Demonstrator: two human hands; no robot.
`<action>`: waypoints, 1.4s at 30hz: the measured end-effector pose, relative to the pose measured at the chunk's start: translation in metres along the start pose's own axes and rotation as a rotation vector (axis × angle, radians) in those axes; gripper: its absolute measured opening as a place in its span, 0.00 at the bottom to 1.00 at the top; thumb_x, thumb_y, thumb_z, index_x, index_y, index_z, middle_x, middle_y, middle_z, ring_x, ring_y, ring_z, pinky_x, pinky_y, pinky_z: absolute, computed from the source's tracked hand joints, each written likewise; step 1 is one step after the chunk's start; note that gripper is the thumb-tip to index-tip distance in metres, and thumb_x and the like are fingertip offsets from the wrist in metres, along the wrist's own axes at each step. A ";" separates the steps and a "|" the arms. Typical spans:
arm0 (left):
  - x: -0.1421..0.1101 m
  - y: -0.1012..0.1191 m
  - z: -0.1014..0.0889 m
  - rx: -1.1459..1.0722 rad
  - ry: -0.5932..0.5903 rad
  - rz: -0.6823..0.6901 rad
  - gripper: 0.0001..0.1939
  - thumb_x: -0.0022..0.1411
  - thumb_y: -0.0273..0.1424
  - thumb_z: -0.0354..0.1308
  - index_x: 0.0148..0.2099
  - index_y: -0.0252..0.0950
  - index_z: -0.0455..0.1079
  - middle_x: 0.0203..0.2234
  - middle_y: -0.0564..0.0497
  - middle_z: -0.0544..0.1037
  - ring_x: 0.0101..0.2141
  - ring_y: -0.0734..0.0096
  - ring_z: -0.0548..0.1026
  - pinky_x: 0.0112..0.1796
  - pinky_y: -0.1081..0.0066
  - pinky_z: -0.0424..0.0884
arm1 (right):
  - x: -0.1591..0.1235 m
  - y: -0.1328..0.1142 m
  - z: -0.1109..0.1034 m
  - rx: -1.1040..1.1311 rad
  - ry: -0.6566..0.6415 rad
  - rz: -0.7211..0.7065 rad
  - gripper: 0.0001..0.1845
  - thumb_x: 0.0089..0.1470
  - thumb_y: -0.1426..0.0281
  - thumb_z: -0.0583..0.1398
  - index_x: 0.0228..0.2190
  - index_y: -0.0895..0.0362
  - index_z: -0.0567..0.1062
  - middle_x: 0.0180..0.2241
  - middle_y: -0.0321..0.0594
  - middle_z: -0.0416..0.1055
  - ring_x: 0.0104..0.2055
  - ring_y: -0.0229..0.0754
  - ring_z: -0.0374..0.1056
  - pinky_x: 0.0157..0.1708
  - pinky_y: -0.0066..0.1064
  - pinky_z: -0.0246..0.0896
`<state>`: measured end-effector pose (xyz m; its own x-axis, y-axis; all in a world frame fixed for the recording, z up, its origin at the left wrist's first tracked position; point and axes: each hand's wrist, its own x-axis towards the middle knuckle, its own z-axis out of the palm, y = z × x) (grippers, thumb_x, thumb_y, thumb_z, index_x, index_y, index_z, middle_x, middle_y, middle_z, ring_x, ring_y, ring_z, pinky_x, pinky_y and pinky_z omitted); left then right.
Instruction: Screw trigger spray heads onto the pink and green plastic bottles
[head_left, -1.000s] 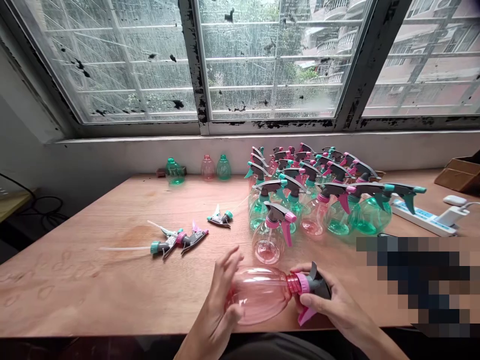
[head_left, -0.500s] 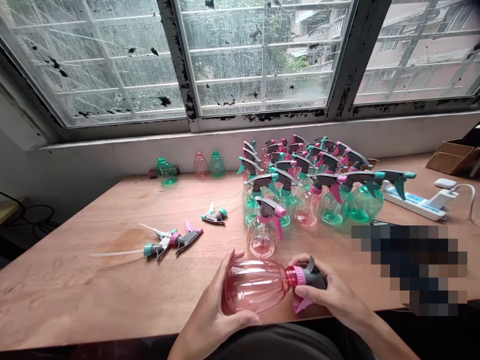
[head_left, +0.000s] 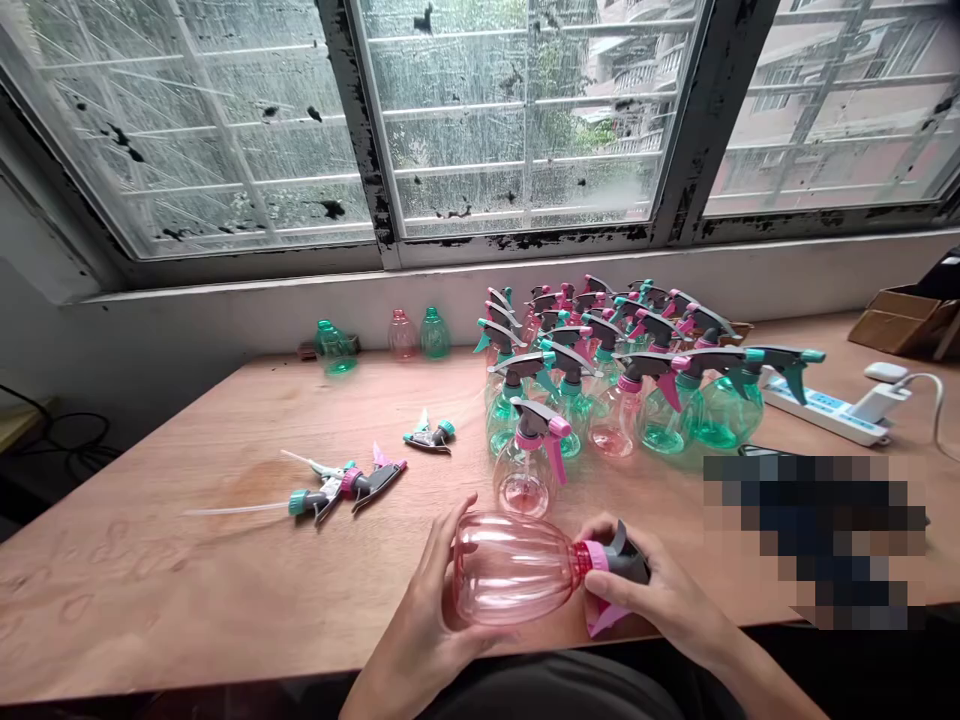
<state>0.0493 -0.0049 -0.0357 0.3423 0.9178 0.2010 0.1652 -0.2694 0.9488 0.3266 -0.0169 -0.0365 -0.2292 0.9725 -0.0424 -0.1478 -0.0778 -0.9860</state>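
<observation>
A pink see-through spray bottle (head_left: pixel 514 570) lies sideways over the table's front edge, its neck to the right. My left hand (head_left: pixel 435 610) curls round its base end, thumb below and fingers above. At the neck, my right hand (head_left: pixel 667 590) grips the grey and pink trigger sprayer (head_left: pixel 624 562), thumb against the pink collar. The sprayer sits on the bottle's neck; whether it is tight I cannot tell. Just behind, a pink bottle with its sprayer (head_left: pixel 525 470) stands upright. To the left lie loose trigger sprayers (head_left: pixel 367 485), one with a teal collar (head_left: pixel 431 435) farther back.
Several pink and green bottles with sprayers (head_left: pixel 667 410) stand in a group at the back right. Bottles without sprayers, such as a green one (head_left: pixel 433 335), are near the wall. A white power strip (head_left: pixel 825 405) and a cardboard box (head_left: pixel 892 315) lie at right.
Both hands keep their hold on the bottle and its sprayer. The bottle has shifted very slightly, and the left fingers have moved a little on its base end.
</observation>
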 end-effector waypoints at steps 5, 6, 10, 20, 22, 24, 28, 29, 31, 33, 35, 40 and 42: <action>-0.001 0.000 0.000 -0.024 -0.024 -0.014 0.47 0.64 0.38 0.70 0.75 0.63 0.47 0.73 0.48 0.57 0.58 0.55 0.76 0.60 0.60 0.73 | -0.001 0.000 0.000 0.005 -0.003 -0.007 0.22 0.54 0.57 0.73 0.43 0.56 0.75 0.26 0.34 0.78 0.27 0.43 0.77 0.30 0.33 0.76; -0.002 0.000 0.000 -0.032 -0.027 -0.004 0.46 0.66 0.38 0.68 0.75 0.64 0.45 0.74 0.47 0.56 0.58 0.56 0.77 0.59 0.60 0.73 | -0.001 0.000 0.001 0.004 0.000 -0.007 0.22 0.54 0.57 0.73 0.43 0.56 0.75 0.26 0.34 0.78 0.27 0.43 0.78 0.30 0.32 0.76; -0.002 -0.001 0.001 -0.084 -0.026 0.000 0.51 0.66 0.38 0.68 0.77 0.64 0.38 0.74 0.45 0.55 0.59 0.56 0.76 0.58 0.61 0.74 | -0.001 -0.002 0.004 0.015 0.017 -0.024 0.21 0.55 0.56 0.72 0.42 0.56 0.75 0.26 0.34 0.78 0.27 0.43 0.77 0.29 0.32 0.75; -0.005 -0.003 -0.003 -0.101 0.039 -0.018 0.52 0.60 0.37 0.73 0.76 0.57 0.47 0.76 0.47 0.51 0.67 0.45 0.65 0.65 0.55 0.65 | 0.013 0.000 0.009 0.186 -0.032 0.018 0.21 0.54 0.59 0.74 0.40 0.57 0.75 0.29 0.35 0.79 0.31 0.40 0.77 0.33 0.31 0.71; -0.004 0.000 -0.003 -0.099 0.051 -0.008 0.51 0.60 0.36 0.73 0.76 0.60 0.48 0.76 0.49 0.50 0.68 0.45 0.63 0.65 0.54 0.67 | 0.016 0.000 0.008 0.197 -0.040 0.017 0.21 0.53 0.59 0.75 0.39 0.58 0.75 0.29 0.35 0.79 0.30 0.40 0.77 0.33 0.31 0.72; -0.004 0.000 -0.004 -0.054 0.042 0.001 0.50 0.63 0.35 0.71 0.76 0.63 0.45 0.76 0.51 0.51 0.71 0.45 0.58 0.68 0.50 0.60 | 0.017 0.001 0.007 0.186 -0.034 0.023 0.22 0.52 0.59 0.75 0.38 0.59 0.75 0.28 0.36 0.79 0.29 0.40 0.77 0.32 0.31 0.73; -0.003 0.000 -0.004 -0.022 0.013 0.008 0.46 0.69 0.35 0.66 0.76 0.64 0.42 0.77 0.51 0.49 0.73 0.49 0.55 0.71 0.48 0.52 | 0.016 0.000 0.009 0.153 -0.027 0.009 0.22 0.53 0.57 0.74 0.38 0.59 0.75 0.27 0.35 0.78 0.29 0.39 0.76 0.31 0.30 0.72; -0.003 0.001 -0.003 -0.040 0.018 0.018 0.46 0.69 0.35 0.65 0.76 0.63 0.40 0.77 0.51 0.48 0.73 0.49 0.55 0.71 0.49 0.52 | 0.015 0.000 0.010 0.140 -0.024 -0.001 0.22 0.54 0.57 0.74 0.38 0.59 0.75 0.26 0.35 0.78 0.28 0.39 0.75 0.31 0.30 0.72; -0.003 0.002 -0.001 -0.085 0.028 0.029 0.49 0.69 0.35 0.65 0.77 0.62 0.35 0.77 0.49 0.45 0.73 0.49 0.55 0.70 0.50 0.56 | 0.014 -0.001 0.011 0.103 -0.013 -0.022 0.21 0.55 0.56 0.73 0.38 0.58 0.75 0.26 0.34 0.78 0.29 0.40 0.75 0.31 0.30 0.71; -0.003 0.004 0.002 -0.110 0.025 0.033 0.51 0.70 0.36 0.64 0.77 0.63 0.29 0.78 0.49 0.43 0.72 0.49 0.56 0.69 0.51 0.58 | 0.012 -0.001 0.013 0.064 -0.004 -0.036 0.21 0.55 0.55 0.72 0.39 0.58 0.75 0.26 0.34 0.78 0.29 0.40 0.75 0.31 0.30 0.71; -0.003 0.004 0.002 -0.094 0.006 0.046 0.49 0.71 0.37 0.63 0.77 0.64 0.31 0.77 0.50 0.43 0.72 0.50 0.56 0.69 0.53 0.58 | 0.010 -0.002 0.013 0.034 0.005 -0.042 0.21 0.55 0.55 0.72 0.38 0.58 0.76 0.26 0.34 0.78 0.29 0.40 0.74 0.32 0.31 0.70; -0.003 0.002 -0.001 -0.036 -0.010 0.058 0.41 0.72 0.38 0.61 0.76 0.65 0.41 0.76 0.51 0.49 0.68 0.52 0.63 0.67 0.55 0.61 | 0.009 -0.002 0.011 0.000 0.025 -0.039 0.21 0.54 0.55 0.72 0.38 0.58 0.77 0.27 0.34 0.77 0.29 0.40 0.73 0.32 0.32 0.68; -0.003 0.003 -0.002 -0.021 0.007 0.060 0.40 0.73 0.38 0.59 0.76 0.66 0.40 0.76 0.51 0.49 0.66 0.53 0.67 0.66 0.54 0.61 | 0.009 -0.002 0.011 -0.004 0.042 -0.044 0.21 0.54 0.55 0.73 0.39 0.58 0.77 0.27 0.33 0.76 0.29 0.40 0.73 0.32 0.32 0.67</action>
<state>0.0468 -0.0082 -0.0331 0.3446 0.9021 0.2597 0.1252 -0.3184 0.9397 0.3145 -0.0105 -0.0332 -0.1819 0.9833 -0.0057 -0.1528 -0.0340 -0.9877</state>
